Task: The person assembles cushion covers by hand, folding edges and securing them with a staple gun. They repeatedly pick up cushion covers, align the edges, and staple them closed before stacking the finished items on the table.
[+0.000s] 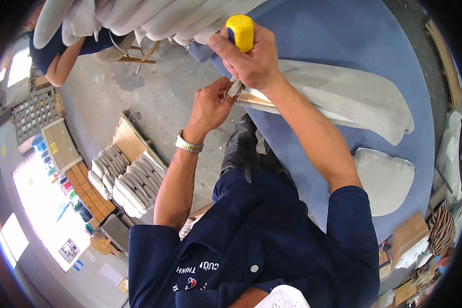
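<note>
From here, the upholstered panel [344, 97] lies on the worktop [354, 31] at upper right, a fabric piece [385, 182] below it; rows of pads [133, 185] sit left of centre.

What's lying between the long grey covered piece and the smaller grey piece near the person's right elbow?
Just a bare strip of the blue work surface lies between the long grey piece and the smaller grey piece, as the head view shows.

cardboard box [409, 232], right | beside it, tiger-striped bag [441, 227] | bright window [43, 205], left | co-worker's arm [65, 64], upper left
</note>
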The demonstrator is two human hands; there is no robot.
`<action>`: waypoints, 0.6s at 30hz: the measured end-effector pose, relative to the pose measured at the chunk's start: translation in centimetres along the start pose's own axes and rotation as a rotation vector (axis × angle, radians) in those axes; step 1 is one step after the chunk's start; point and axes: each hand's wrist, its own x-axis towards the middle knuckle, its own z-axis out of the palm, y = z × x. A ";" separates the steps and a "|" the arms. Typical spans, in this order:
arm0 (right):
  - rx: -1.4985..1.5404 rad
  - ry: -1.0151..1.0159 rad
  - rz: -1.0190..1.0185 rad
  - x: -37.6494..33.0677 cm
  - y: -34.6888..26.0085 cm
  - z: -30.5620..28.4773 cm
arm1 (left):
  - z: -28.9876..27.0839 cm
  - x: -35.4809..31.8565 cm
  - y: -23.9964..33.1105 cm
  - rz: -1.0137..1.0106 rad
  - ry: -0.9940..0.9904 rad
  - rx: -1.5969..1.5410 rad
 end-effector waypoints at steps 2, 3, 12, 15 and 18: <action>0.021 0.019 -0.007 -0.2 0.4 -0.2 | -0.4 0.1 -0.1 0.036 -0.029 0.012; 0.017 0.015 -0.063 -0.2 0.6 -0.1 | -0.7 0.3 0.2 0.054 -0.044 0.016; 0.136 -0.067 -0.012 0.5 1.0 -0.3 | -1.4 2.7 0.8 0.077 -0.213 0.200; 0.277 -0.053 0.105 0.6 0.3 -0.2 | -1.9 3.3 1.6 0.078 -0.295 0.245; 0.308 -0.069 0.137 0.0 -0.3 -0.8 | -1.3 3.2 1.5 0.096 -0.298 0.266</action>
